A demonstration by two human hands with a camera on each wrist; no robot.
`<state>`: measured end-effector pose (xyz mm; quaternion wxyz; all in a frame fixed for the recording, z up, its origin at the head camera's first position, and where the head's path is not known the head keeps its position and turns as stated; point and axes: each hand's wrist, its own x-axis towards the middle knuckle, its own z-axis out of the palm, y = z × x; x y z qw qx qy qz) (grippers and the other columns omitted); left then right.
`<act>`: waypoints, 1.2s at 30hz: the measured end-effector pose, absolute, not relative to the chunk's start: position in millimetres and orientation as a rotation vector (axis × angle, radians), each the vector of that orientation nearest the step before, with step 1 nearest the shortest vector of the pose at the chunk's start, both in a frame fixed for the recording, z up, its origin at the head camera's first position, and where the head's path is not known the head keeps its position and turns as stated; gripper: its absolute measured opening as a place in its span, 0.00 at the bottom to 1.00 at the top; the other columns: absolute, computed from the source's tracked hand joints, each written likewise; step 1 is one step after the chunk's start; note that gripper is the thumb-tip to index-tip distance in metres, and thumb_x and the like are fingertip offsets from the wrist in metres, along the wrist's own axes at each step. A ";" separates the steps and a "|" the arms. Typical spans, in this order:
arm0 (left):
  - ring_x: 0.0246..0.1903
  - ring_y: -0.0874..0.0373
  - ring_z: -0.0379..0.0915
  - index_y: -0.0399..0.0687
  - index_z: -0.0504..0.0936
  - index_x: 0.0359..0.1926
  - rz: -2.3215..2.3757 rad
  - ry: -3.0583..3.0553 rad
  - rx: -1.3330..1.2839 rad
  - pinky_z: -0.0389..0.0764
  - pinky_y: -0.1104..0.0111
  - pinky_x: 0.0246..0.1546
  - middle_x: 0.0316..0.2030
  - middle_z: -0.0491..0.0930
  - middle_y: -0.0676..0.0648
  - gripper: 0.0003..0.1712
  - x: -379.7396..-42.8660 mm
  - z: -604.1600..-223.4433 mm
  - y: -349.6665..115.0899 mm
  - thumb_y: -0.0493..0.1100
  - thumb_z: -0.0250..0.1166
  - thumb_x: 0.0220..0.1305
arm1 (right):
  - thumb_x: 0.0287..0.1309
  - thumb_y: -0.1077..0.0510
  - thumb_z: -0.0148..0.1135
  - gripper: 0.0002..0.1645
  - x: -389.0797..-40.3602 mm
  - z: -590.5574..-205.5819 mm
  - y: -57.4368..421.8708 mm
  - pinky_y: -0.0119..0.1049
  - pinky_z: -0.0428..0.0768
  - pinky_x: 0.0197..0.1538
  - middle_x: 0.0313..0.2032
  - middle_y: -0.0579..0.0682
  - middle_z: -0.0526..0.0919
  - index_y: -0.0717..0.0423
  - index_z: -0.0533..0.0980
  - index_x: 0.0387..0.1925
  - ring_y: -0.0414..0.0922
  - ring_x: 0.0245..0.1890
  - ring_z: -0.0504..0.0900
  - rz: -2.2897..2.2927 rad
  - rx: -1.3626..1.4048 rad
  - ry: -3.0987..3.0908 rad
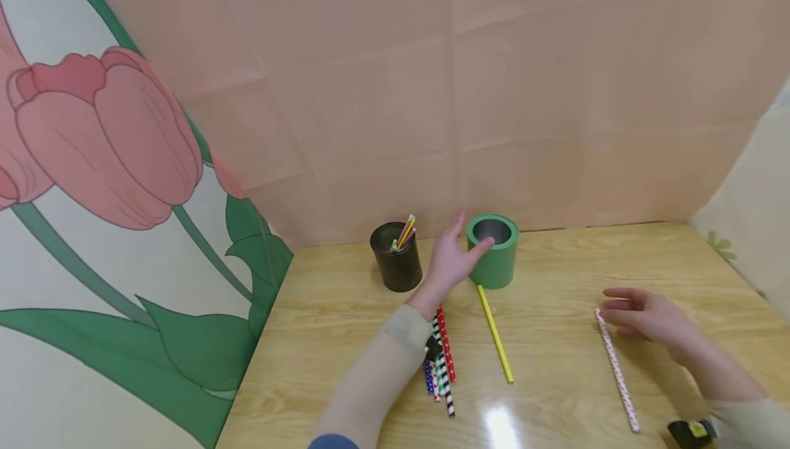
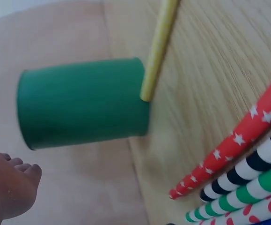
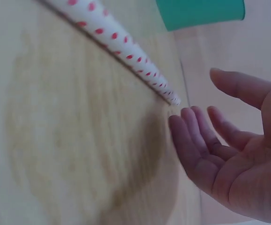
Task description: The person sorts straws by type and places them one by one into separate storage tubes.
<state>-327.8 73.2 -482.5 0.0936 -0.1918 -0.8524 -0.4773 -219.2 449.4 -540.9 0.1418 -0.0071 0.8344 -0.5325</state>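
Beside the green cup [image 1: 496, 264], my left hand [image 1: 452, 257] is raised with thumb and fingers spread, and nothing is in its grasp. Whether it touches the cup cannot be told from the head view; the left wrist view has a gap between the hand [image 2: 9, 187] and the green cup [image 2: 84, 103]. At the right, my right hand [image 1: 651, 319] hovers by the far end of a white paper straw with red dots [image 1: 619, 373]. Its fingers are loosely bent and hold nothing in the right wrist view, just off the tip of the dotted straw [image 3: 126, 51].
A black cup [image 1: 398, 267] with several thin coloured sticks [image 1: 405, 232] stands left of the green cup. One yellow straw [image 1: 496, 336] lies in front of the green cup. Several patterned straws, including a red starred one [image 1: 447, 346], lie under my left forearm. Brown paper [image 1: 494, 92] covers the wall behind.
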 end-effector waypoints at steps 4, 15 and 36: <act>0.79 0.51 0.58 0.44 0.59 0.84 -1.394 -2.591 -0.496 0.62 0.63 0.77 0.81 0.60 0.44 0.54 -336.7 -491.7 77.3 0.64 0.72 0.70 | 0.74 0.55 0.68 0.47 -217.1 -547.2 455.2 0.40 0.89 0.49 0.65 0.77 0.75 0.81 0.54 0.75 0.29 0.45 0.83 -1.503 0.010 2.345; 0.73 0.46 0.69 0.48 0.60 0.84 -1.466 -2.661 -0.437 0.73 0.58 0.71 0.78 0.67 0.44 0.56 -340.9 -498.9 83.8 0.66 0.74 0.66 | 0.66 0.51 0.75 0.48 -213.2 -550.8 449.6 0.33 0.85 0.44 0.55 0.63 0.77 0.82 0.63 0.69 0.37 0.46 0.76 -1.270 -0.067 2.459; 0.69 0.53 0.75 0.51 0.66 0.82 -1.674 -2.584 -0.328 0.77 0.66 0.66 0.73 0.75 0.47 0.56 -340.4 -503.0 87.4 0.61 0.82 0.59 | 0.59 0.53 0.81 0.41 -206.1 -550.7 444.0 0.28 0.79 0.40 0.46 0.54 0.77 0.77 0.72 0.61 0.39 0.42 0.74 -1.159 -0.136 2.575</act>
